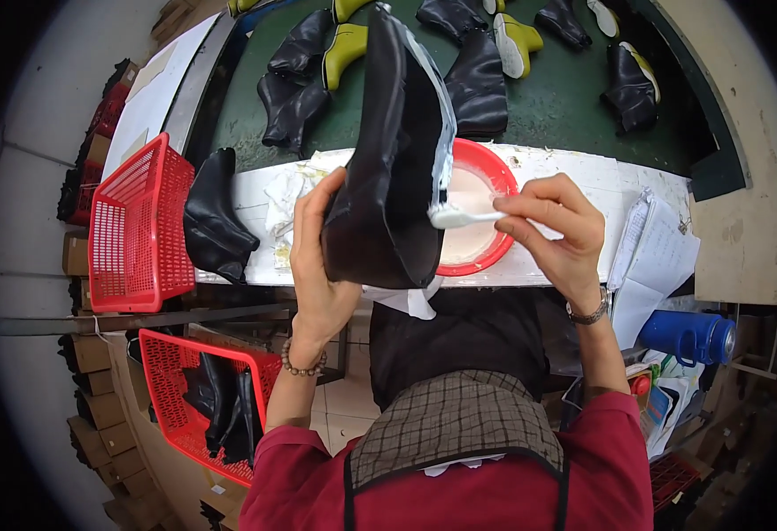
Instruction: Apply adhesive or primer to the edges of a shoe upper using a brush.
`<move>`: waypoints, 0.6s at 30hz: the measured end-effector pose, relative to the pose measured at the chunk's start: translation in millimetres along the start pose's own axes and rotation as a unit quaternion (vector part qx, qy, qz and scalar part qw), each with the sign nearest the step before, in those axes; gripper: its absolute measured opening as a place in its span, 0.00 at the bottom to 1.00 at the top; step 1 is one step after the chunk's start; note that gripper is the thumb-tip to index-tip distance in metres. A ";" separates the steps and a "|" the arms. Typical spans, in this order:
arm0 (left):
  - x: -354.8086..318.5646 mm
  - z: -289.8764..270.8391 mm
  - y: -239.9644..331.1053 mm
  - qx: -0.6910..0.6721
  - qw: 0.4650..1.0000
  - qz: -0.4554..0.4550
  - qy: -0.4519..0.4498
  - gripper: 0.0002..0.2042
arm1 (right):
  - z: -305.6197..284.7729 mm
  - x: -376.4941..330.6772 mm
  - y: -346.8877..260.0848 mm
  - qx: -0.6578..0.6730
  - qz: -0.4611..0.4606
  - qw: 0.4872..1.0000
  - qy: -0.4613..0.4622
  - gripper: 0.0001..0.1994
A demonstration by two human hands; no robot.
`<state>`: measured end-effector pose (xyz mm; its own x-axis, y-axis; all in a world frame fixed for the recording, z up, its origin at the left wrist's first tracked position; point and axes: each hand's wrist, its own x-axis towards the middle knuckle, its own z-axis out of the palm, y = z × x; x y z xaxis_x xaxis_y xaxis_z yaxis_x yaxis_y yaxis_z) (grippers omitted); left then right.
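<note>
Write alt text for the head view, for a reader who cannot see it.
The left hand holds up a black boot upper while the right hand brushes white glue along its edge with a small brush, above a red bowl. Red baskets sit left; more boots lie beyond.

Both forearms rise from the lower edge of the frame in red sleeves, the left one bare from mid-forearm with a bead bracelet at the wrist, the right one wearing a watch. The left hand (pixel 322 257), just left of centre, is raised with palm turned inward, thumb and fingers wrapped in a firm grasp. The right hand (pixel 555 228), right of centre, has its fingers curled and pinched together toward the left, wrist bent and knuckles facing up.
</note>
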<state>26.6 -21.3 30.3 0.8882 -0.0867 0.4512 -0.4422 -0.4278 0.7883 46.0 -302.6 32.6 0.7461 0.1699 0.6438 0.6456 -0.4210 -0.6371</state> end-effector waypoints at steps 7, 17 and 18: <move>7.4 8.3 -6.5 0.010 0.996 0.021 0.091 0.34 | 3.5 -4.7 -18.7 0.011 -0.012 0.998 -0.064 0.13; -20.5 -36.9 -30.6 -0.134 0.970 -0.178 0.095 0.42 | 8.5 -4.0 26.0 -0.136 0.180 0.970 -0.088 0.04; -23.2 -58.6 -28.0 -0.142 0.966 -0.209 0.056 0.44 | 15.6 -4.2 36.8 -0.131 0.177 0.972 -0.085 0.04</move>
<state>11.0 45.4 22.3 0.9844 0.1453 0.0990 -0.0787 -0.1389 0.9872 69.1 -304.9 -0.2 0.9446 0.1079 0.3101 0.2958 -0.6892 -0.6614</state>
